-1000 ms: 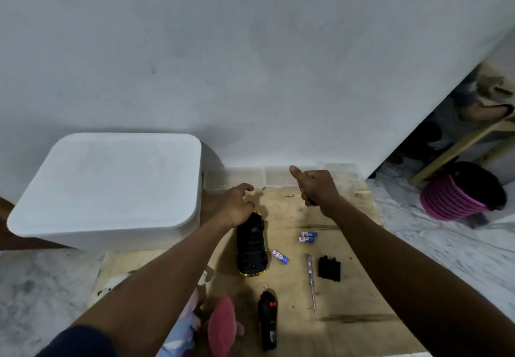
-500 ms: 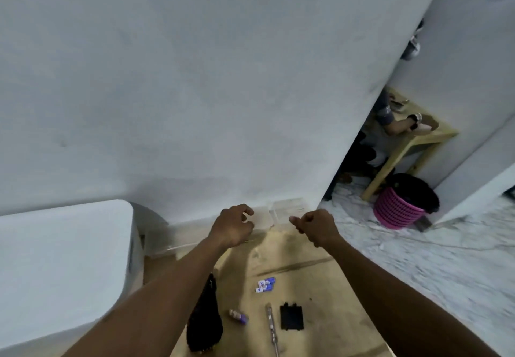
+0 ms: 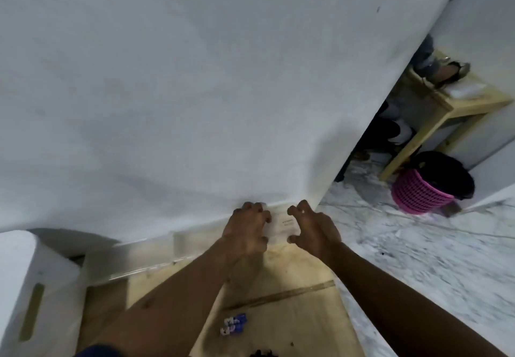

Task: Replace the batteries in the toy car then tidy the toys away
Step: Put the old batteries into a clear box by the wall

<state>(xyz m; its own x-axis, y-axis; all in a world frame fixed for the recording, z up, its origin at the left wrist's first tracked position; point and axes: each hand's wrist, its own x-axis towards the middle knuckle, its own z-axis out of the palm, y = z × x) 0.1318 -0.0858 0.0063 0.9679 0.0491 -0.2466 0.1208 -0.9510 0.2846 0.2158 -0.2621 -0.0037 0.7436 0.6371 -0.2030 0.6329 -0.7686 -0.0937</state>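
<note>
A small clear plastic box (image 3: pixel 281 225) stands against the foot of the white wall, at the far edge of the wooden board (image 3: pixel 292 309). My left hand (image 3: pixel 246 230) clasps its left end, fingers curled over the top. My right hand (image 3: pixel 313 228) clasps its right end, thumb low and fingers high. Two blue-and-white batteries (image 3: pixel 234 326) lie on the board near my left forearm. Only a black sliver of the toy car (image 3: pixel 260 353) shows at the bottom edge; the rest is out of frame.
A large white lidded bin (image 3: pixel 30 287) stands at the left, with a long clear container (image 3: pixel 131 259) beside it along the wall. Marble floor lies to the right, where a pink basket (image 3: pixel 420 196) and a wooden table (image 3: pixel 446 106) with a seated person stand.
My head has tilted up and right, so the car, screwdriver and cover left the view. Both hands moved forward to the wall and opened from loose fists onto the clear box.
</note>
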